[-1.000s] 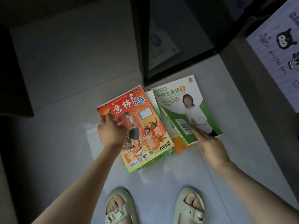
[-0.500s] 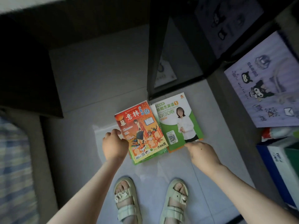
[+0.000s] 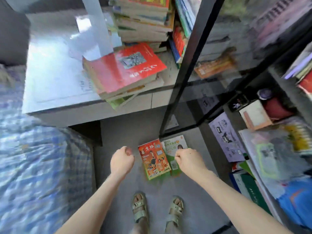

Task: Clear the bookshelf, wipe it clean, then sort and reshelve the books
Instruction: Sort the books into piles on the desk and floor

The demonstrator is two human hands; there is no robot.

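Fingers [image 3: 126, 152] of left hand [image 3: 121, 162] and right hand [image 3: 187, 160] curl in, empty; I'd stack further books squarely atop the red magazine [image 3: 154, 159] by the bookshelf [image 3: 179, 92] corner.

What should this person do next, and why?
Probably reach up for the red book atop the desk stack: both the left hand and right hand hold nothing, and the red magazine and green English book already lie on the floor.
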